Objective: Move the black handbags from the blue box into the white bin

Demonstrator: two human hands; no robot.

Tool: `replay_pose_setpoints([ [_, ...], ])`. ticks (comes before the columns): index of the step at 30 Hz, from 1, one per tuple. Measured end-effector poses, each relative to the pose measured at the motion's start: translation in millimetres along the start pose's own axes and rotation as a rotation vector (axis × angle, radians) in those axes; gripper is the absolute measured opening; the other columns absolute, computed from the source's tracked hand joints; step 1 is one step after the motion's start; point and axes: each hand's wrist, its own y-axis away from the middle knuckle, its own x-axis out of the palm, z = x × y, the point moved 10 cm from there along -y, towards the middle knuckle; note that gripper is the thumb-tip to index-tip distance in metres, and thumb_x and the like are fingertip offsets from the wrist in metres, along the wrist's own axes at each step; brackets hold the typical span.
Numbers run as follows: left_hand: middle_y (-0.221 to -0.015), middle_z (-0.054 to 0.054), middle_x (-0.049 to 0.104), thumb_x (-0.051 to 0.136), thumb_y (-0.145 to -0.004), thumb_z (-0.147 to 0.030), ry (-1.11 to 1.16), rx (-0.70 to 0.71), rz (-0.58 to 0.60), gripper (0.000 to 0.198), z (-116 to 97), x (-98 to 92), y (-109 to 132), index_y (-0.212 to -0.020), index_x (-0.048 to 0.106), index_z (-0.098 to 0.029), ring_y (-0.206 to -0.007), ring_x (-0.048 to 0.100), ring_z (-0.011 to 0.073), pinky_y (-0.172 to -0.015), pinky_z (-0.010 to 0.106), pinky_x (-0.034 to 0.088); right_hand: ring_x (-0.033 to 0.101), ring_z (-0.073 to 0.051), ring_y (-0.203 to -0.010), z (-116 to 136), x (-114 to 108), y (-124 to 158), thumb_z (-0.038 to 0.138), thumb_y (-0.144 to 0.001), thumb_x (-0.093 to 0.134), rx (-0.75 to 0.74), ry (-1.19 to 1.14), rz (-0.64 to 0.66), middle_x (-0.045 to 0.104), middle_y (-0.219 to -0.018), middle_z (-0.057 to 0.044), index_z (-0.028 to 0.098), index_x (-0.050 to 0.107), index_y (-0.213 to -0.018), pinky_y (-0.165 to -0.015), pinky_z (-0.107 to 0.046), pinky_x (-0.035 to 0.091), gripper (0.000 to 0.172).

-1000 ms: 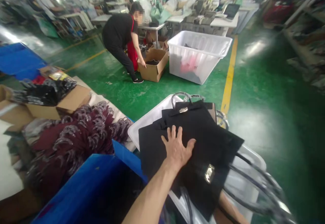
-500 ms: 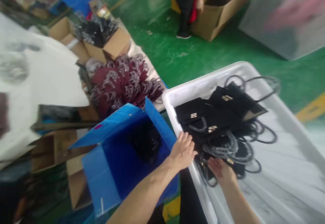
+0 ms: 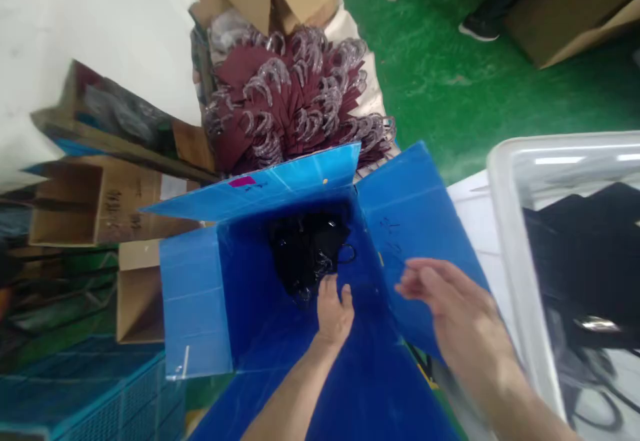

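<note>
My left hand reaches into the open blue box, its fingers apart and bare, just in front of a heap of black items with loops at the bottom of the box. Over the box's right flap is my right hand, its fingers bent together and partly blurred; whether it holds anything is hidden. A white tub stands at the right, cut off by the frame edge, with black pieces and dark looped handles in it.
Beyond the box lies a pile of maroon bags with wrapped handles. Cardboard boxes stand at the left, above a blue crate. A person's shoe rests on the green floor, beside a large carton.
The view has swung left and down. Both hands have left the white tub; my left hand is now inside the blue box and my right hand over its flap.
</note>
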Motion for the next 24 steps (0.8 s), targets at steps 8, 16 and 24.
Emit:
replay_pose_setpoints([
  [8,-0.15,0.028,0.044,0.046,-0.095,-0.054,-0.058,-0.494,0.106,0.07,288,58.4,-90,-0.145,0.045,-0.005,-0.144,0.042,0.0375,-0.119,0.049,0.038,0.062,-0.024,-0.11,-276,116,-267,0.026,-0.093,0.065,0.351,0.3,-0.148,0.066,-0.117,-0.011,0.013,0.066,-0.108,-0.098,-0.048,0.051,0.02],
  [16,-0.165,0.021,0.025,0.059,-0.087,-0.061,0.058,-0.59,0.141,0.088,403,96.9,-185,-0.156,0.032,-0.015,-0.155,0.022,0.0348,-0.127,0.047,0.024,0.06,-0.024,-0.117,-409,90,-392,0.03,-0.094,0.067,0.332,0.227,-0.175,0.062,-0.129,-0.01,0.014,0.065,-0.116,-0.102,-0.047,0.048,0.027],
  [24,-0.166,0.015,0.022,0.066,-0.08,-0.067,0.117,-0.543,0.04,0.097,430,91.6,-253,-0.157,0.03,-0.02,-0.154,0.025,0.0329,-0.127,0.044,0.025,0.058,-0.025,-0.119,-450,112,-436,0.035,-0.092,0.07,0.335,0.2,-0.14,0.063,-0.128,-0.01,0.014,0.066,-0.113,-0.105,-0.049,0.045,0.03],
])
